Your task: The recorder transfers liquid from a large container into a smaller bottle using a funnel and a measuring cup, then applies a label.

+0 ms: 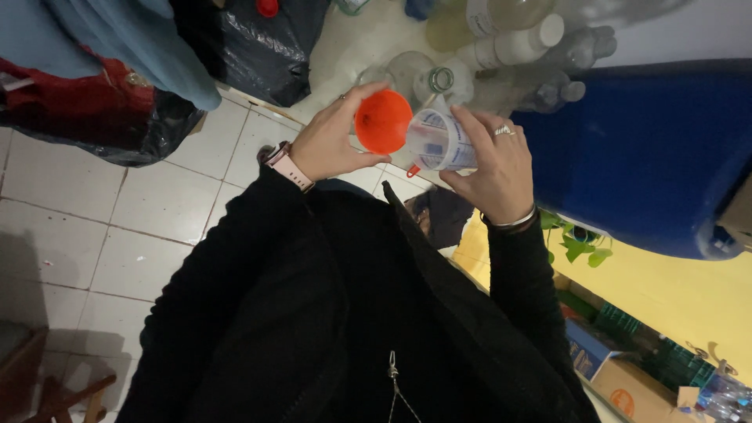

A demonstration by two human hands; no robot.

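Note:
My left hand (329,141) grips an orange funnel (381,120) by its rim, mouth turned toward me. My right hand (495,160) holds a clear measuring cup (439,139) with printed scale marks, tilted against the funnel's edge. The two touch at the middle of the head view. A pink watch sits on my left wrist, a ring and a silver bangle on my right. Both arms wear black sleeves.
Several clear bottles (501,47) lie on the white tiled floor (102,219) beyond my hands. A large blue drum (650,149) stands at right, black plastic bags (258,47) at upper left, and cardboard boxes (627,384) at lower right.

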